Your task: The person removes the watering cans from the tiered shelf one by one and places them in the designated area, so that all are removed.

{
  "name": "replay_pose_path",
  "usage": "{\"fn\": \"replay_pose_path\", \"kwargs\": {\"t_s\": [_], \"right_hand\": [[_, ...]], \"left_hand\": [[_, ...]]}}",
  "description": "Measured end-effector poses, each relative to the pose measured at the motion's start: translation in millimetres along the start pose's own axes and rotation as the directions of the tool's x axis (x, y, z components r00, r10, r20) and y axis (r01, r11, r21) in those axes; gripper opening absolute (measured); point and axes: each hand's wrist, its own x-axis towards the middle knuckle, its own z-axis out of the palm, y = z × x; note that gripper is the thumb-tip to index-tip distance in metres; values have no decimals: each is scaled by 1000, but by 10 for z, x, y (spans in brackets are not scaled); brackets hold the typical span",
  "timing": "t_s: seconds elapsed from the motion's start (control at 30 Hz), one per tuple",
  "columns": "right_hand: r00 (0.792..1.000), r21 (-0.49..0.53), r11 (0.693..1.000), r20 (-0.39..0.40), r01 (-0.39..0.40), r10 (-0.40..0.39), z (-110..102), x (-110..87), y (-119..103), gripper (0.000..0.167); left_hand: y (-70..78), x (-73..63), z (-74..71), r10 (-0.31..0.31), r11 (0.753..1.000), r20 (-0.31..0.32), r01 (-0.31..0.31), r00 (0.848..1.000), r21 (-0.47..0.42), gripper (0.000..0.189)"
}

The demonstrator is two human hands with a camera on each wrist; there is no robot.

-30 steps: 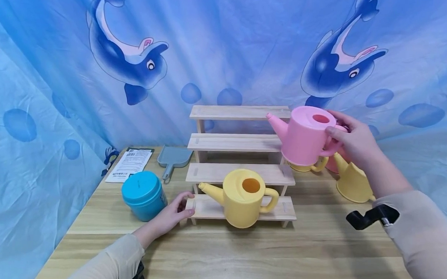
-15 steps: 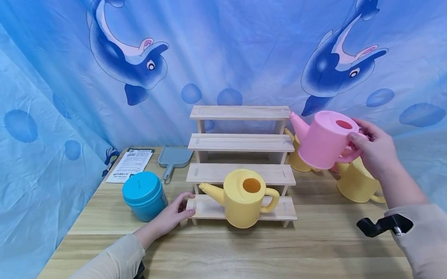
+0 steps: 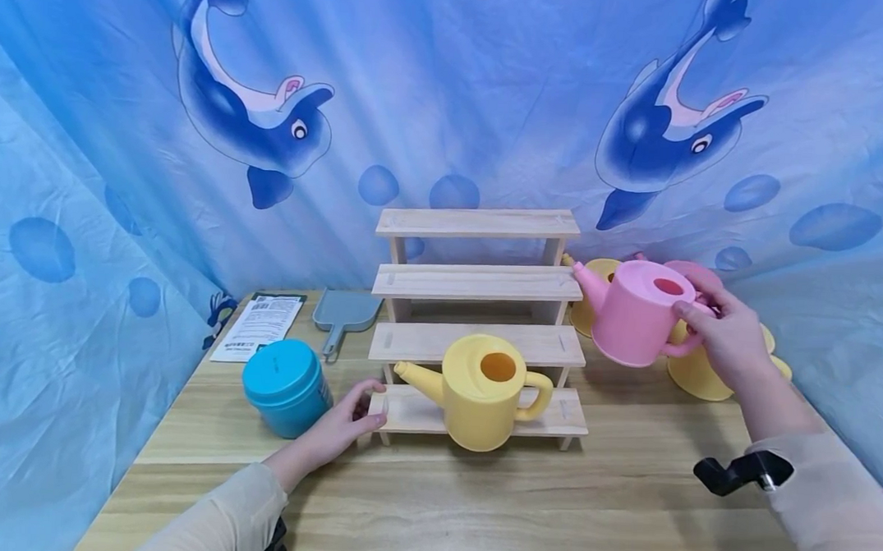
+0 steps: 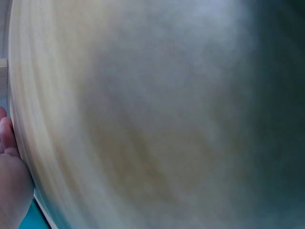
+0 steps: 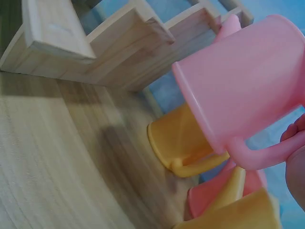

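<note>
My right hand [image 3: 731, 333] grips the handle of a pink watering can [image 3: 635, 317]. In the right wrist view this can [image 5: 243, 81] is lifted above the table, its spout toward the stepped wooden shelf [image 3: 478, 284]. At the left end of the lowest step, my left hand [image 3: 334, 427] holds the board between thumb and fingers. A yellow watering can [image 3: 480, 405] sits on that step, spout to the left. The left wrist view shows mostly blurred tabletop, with part of the left hand [image 4: 14, 186] at its edge.
Behind the held can stand a yellow can [image 3: 582, 319], another pink can [image 3: 696, 274] and a second yellow can [image 3: 696, 379], partly hidden. To the left are a blue lidded tub [image 3: 284, 388], a grey dustpan [image 3: 345, 311] and a printed packet [image 3: 257, 327]. A dolphin curtain [image 3: 457, 87] hangs behind.
My right hand has carried the pink watering can rightward from beside the shelf's upper steps, then lowered it. The left hand and the yellow can on the step have stayed put.
</note>
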Motion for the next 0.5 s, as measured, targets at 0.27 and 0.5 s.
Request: {"fn": "replay_pose_path", "kwargs": {"t_s": [0.27,0.5], "right_hand": [[999,-58,997,3,-54,55,27,-83,164,75],[997,-112,991,1,-70,71,82,-136,271,76]], "left_hand": [[-24,4,5,-23,1000,-5,23,1000,14,46],[-16,2,5,-17,1000,-10,18,1000,17,45]]}}
